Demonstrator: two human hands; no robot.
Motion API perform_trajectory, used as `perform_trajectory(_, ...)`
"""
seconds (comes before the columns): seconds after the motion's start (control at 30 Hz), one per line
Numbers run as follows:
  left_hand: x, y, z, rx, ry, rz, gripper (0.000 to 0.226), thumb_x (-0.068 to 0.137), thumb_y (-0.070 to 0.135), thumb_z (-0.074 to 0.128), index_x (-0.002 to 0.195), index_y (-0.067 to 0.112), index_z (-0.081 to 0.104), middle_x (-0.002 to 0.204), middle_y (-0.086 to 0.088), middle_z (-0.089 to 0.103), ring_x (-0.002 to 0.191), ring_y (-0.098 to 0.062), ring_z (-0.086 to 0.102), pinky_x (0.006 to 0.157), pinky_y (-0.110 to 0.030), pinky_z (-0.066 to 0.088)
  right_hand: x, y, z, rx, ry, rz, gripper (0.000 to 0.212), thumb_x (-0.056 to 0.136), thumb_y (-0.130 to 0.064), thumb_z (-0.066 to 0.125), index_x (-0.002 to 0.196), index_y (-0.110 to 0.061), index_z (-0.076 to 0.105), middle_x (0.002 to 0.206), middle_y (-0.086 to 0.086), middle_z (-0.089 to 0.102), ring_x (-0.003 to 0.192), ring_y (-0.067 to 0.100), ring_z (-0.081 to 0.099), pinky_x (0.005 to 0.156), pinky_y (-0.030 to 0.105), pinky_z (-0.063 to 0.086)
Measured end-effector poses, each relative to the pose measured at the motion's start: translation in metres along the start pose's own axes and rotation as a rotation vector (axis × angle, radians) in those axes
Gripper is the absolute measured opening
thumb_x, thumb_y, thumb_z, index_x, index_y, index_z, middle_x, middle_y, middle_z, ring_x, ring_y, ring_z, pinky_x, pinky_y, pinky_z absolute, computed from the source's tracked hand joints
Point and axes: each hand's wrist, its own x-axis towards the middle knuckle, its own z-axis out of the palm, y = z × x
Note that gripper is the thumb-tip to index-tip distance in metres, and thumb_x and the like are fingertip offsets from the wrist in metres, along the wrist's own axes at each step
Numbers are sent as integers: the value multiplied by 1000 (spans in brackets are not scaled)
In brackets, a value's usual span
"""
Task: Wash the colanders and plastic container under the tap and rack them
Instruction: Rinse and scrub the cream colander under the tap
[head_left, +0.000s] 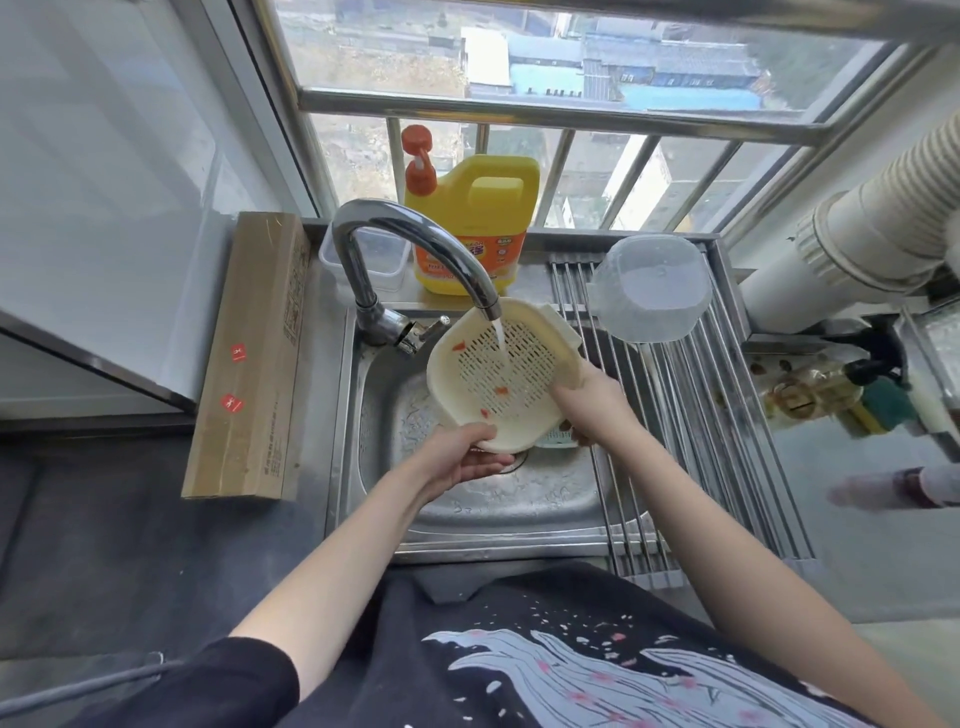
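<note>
Cream colander (506, 376) under running tap (441, 260), over the sink (467, 499).
Your left hand (462, 457) grips its near rim, your right hand (587, 395) its right edge; plastic container (647, 291) sits inverted on the rack (727, 441), just beside.

- A colander (506, 376) is held over the sink (467, 499), under the tap (415, 249).
- A plastic container (649, 291) is set on the rack (727, 415), right of the sink.
- A detergent jug (475, 223) is placed behind the tap.
- A long box (249, 358) is laid left of the sink.
</note>
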Motion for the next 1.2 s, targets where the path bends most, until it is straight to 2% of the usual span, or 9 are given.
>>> perform_trajectory(0.2,6,3,-12,335,63,95,59,82,29,73,128,8,43,99,-15,70,78,-27,73,62,-31,60,6,30,11,309,138,-106,39,98,-17,36,135,-26,42,93,8,63,53,21,67,45,35,56)
perform_trajectory(0.43,11,15,-22,522,327,315,70,79,29,75,136,14,39,102,-8,62,75,-23,71,69,-38,60,5,55,13,-222,295,-345,77,87,0,46,141,-47,18,88,4,59,71,23,57,58,31,45)
perform_trajectory(0.57,9,22,-21,759,333,424,68,66,49,74,126,30,48,98,-1,67,80,-19,70,73,-43,59,13,51,17,-11,242,-259,55,95,-17,47,144,-36,31,107,9,66,86,24,64,71,36,56)
perform_trajectory(0.63,8,24,-21,782,344,427,54,75,42,69,124,27,51,97,-5,67,69,-20,70,62,-40,60,13,41,16,78,170,-256,41,99,-25,46,139,-26,47,118,3,64,97,17,62,75,18,52)
perform_trajectory(0.73,11,26,-30,708,412,313,44,87,27,56,129,16,51,92,-12,66,47,-18,61,47,-32,56,17,31,15,213,42,-100,26,100,-26,43,119,-19,59,75,1,61,54,8,55,36,12,38)
perform_trajectory(0.87,14,24,-43,736,309,134,22,89,27,55,107,16,56,76,-10,64,41,-14,50,39,-22,45,24,26,21,257,-78,38,30,100,-29,43,110,-8,62,53,2,47,35,9,38,35,20,27)
perform_trajectory(1.07,25,5,-50,482,183,-48,24,88,-1,39,107,-2,54,60,-10,47,34,-11,40,40,-22,43,17,5,30,-538,411,-531,20,89,-12,56,108,-8,57,93,8,63,78,28,61,58,32,43)
perform_trajectory(1.13,27,-1,-49,455,146,-76,21,88,-1,41,104,-2,55,58,-10,48,35,-10,38,41,-23,43,9,-10,40,-781,209,-646,18,85,-1,53,101,-3,60,99,13,60,85,31,60,61,32,42)
perform_trajectory(1.2,27,-8,-44,431,90,-99,17,91,2,42,102,0,55,59,-8,47,35,-8,37,38,-20,41,1,-22,53,-850,-119,-362,25,90,0,46,111,-3,59,111,13,60,98,31,60,70,34,46)
